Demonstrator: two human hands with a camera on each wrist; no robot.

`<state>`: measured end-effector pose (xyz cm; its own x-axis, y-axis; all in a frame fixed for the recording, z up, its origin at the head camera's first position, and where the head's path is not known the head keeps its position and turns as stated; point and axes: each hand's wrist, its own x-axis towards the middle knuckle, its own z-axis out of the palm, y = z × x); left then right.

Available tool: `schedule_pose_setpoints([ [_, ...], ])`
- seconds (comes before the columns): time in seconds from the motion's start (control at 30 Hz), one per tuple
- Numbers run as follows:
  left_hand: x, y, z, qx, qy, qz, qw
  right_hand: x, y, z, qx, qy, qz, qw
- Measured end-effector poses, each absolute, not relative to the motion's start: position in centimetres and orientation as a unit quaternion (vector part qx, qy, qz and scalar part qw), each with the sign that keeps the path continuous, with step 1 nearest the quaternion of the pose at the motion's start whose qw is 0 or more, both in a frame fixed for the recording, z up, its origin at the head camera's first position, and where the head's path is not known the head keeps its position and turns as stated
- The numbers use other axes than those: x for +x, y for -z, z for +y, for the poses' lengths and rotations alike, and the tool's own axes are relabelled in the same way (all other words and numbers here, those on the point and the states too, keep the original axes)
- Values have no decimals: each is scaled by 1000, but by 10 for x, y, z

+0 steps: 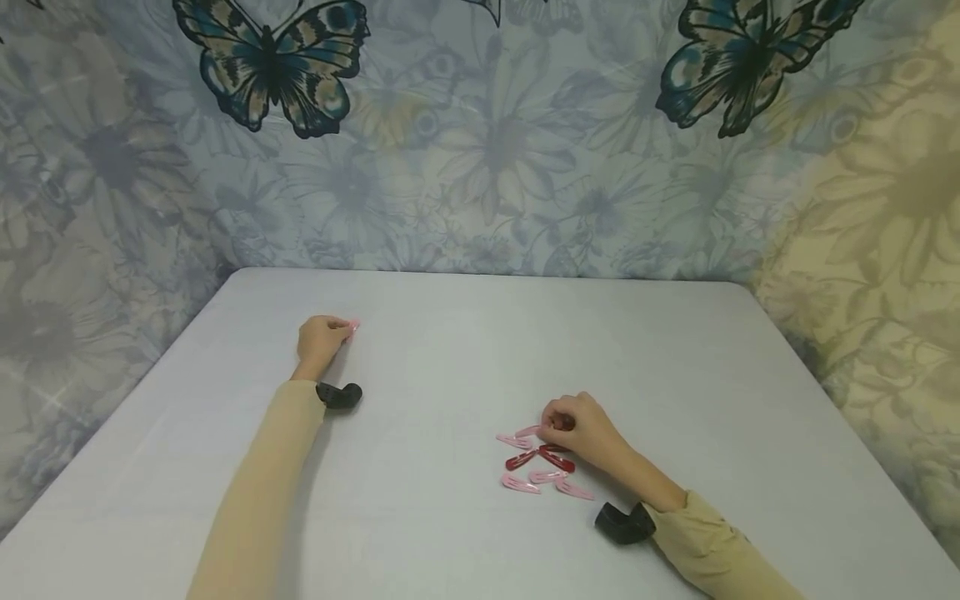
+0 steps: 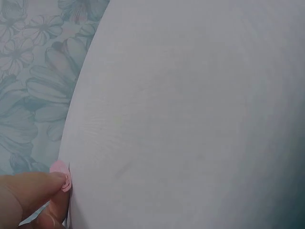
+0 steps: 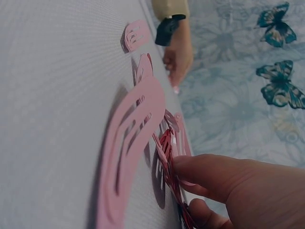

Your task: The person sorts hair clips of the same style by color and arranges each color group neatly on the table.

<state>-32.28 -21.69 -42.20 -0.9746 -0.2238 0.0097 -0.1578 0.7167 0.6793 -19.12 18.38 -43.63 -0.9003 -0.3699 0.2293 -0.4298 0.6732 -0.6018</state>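
Observation:
Near the far left of the table, my left hand pinches a pink snap hair clip between thumb and fingers. In the left wrist view, the pink clip's rounded end sticks out past the thumb tip. Right of the table's middle, my right hand reaches with curled fingers to the far side of a small group of clips. The thumb overlaps a pink clip and red clips in the right wrist view; whether it pinches one is unclear. Crossed red clips lie just below that hand.
More pink clips lie at the near side of the group, some overlapping. The white table meets butterfly-patterned walls at its far edge. Black wrist devices are strapped to both forearms.

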Motion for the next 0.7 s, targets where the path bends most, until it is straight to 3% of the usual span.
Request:
schedule_pose_setpoints([
  [0.47, -323, 422, -223, 93, 376, -919, 68, -191, 436, 179, 203, -338, -918, 35],
  [0.7, -326, 423, -219, 73, 369, -925, 45, -189, 434, 182, 198, -333, -921, 36],
])
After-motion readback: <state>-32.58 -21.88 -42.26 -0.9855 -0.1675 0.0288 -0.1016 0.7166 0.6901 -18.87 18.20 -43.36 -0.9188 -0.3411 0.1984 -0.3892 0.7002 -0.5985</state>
